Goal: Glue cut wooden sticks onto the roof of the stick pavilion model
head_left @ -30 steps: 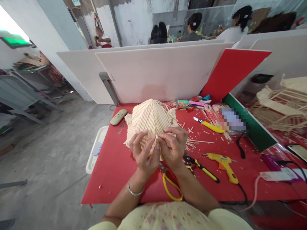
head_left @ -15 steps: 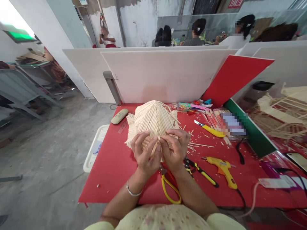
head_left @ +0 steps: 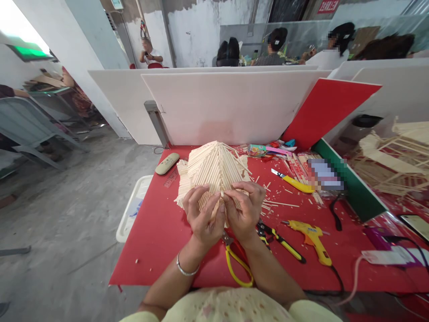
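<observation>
A roof-shaped model of pale wooden sticks (head_left: 209, 165) stands on the red tabletop (head_left: 161, 232), its ridge running toward me. At the near end of that ridge, my left hand (head_left: 205, 213) pinches the stick model with thumb and forefinger. Opposite it, my right hand (head_left: 246, 208) pinches the same spot, fingertips almost meeting. Whether a separate small stick lies between the fingertips is hidden. Below my hands lie scissors with yellow handles (head_left: 238, 264). Black-and-yellow pliers (head_left: 283, 243) rest just right of my right wrist.
Right of the model are a yellow glue gun (head_left: 310, 237), a yellow utility knife (head_left: 295, 182), bundled sticks (head_left: 300, 167) and scattered offcuts. A glasses case (head_left: 167, 163) lies left. White boards (head_left: 231, 105) stand behind the table, a green board (head_left: 351, 183) at right. People sit beyond.
My hands and the stick model stay practically in place. In the background, a seated person's arms have shifted slightly.
</observation>
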Tool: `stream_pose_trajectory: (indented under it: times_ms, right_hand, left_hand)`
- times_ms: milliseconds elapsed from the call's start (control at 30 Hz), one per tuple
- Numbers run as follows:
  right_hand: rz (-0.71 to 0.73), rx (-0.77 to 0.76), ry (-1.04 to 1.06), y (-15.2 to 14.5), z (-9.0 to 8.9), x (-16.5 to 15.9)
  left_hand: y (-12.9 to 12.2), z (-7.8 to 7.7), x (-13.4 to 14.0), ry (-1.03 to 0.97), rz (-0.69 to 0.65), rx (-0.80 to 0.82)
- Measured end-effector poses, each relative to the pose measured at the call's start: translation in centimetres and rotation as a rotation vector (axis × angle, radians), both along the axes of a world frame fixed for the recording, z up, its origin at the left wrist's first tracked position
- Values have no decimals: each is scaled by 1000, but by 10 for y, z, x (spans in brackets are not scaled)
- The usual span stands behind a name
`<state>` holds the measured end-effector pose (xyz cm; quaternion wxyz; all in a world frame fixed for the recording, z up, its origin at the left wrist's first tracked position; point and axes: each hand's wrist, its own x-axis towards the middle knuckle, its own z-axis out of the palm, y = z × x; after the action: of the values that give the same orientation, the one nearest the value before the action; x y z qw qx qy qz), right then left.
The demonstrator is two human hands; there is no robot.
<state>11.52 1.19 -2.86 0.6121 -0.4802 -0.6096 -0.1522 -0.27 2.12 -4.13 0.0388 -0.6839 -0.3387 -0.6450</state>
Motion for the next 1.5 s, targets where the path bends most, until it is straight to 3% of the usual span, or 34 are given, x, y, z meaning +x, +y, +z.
stream_pose_trajectory:
  times_ms: [1500]
  right_hand:
    - [2,3,6,0,-1,0]
  left_hand:
    - [0,0,0,13,10,-2]
